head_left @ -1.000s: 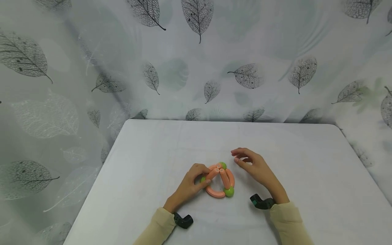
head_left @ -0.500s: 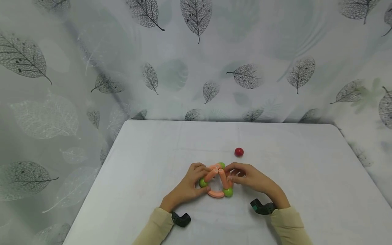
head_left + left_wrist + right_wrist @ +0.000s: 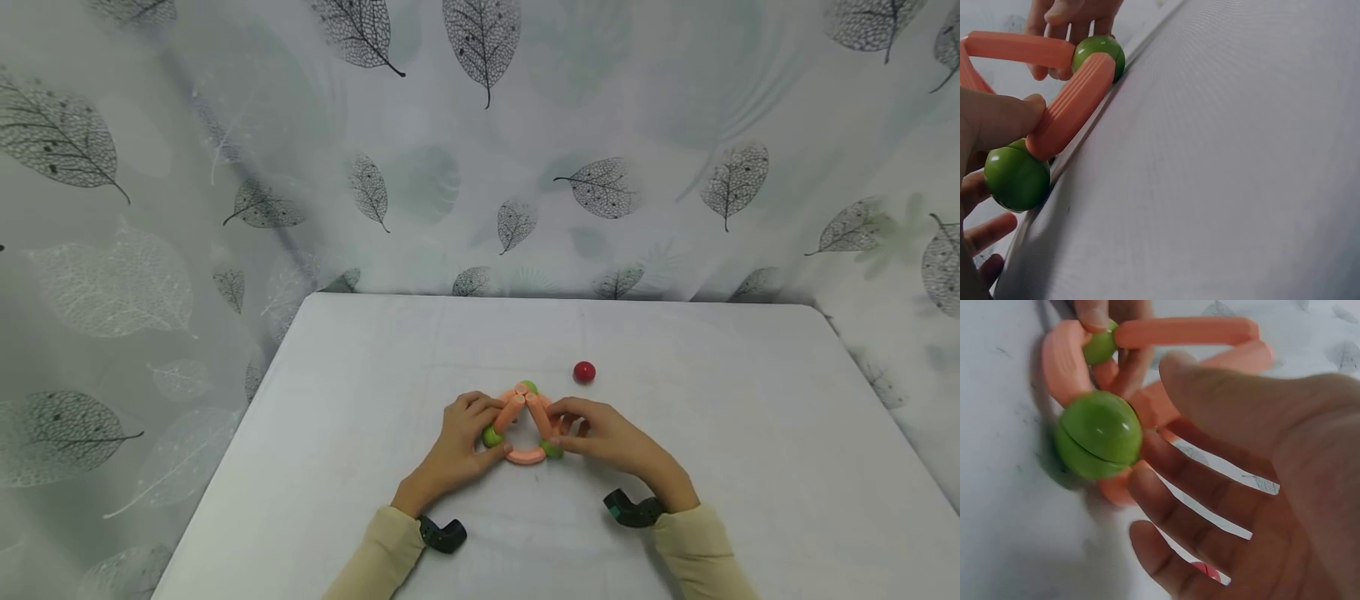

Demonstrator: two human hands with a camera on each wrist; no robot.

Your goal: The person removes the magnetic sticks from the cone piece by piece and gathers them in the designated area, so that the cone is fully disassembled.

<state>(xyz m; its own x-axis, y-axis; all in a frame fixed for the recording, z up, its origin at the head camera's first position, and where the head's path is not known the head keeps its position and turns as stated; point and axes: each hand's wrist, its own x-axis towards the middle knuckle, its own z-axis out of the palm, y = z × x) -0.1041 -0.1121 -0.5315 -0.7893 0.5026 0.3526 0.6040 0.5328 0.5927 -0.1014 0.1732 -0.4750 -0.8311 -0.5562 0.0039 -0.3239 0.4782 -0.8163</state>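
Observation:
A pyramid-like toy frame (image 3: 527, 457) of orange rods and green balls sits between both hands in the head view. My left hand (image 3: 459, 442) holds its left side. In the left wrist view the thumb presses a curved orange rod (image 3: 1072, 106) beside a green ball (image 3: 1017, 178). My right hand (image 3: 618, 443) holds the frame's right side. In the right wrist view its thumb lies along a slanted rod and its fingers reach beside the nearer green ball (image 3: 1099, 434). Three rod ends lean together at the top. Whether the frame touches the table cannot be told.
A red ball (image 3: 584, 372) lies on the white table (image 3: 375, 350), behind the right hand. A leaf-patterned curtain (image 3: 435, 167) hangs behind the table and at both sides. Dark wrist cameras sit on both wrists.
My right hand has moved from over the red ball, leftward to the frame, and taken hold of it; the red ball came into sight. Lately the frame has shifted slightly away and left.

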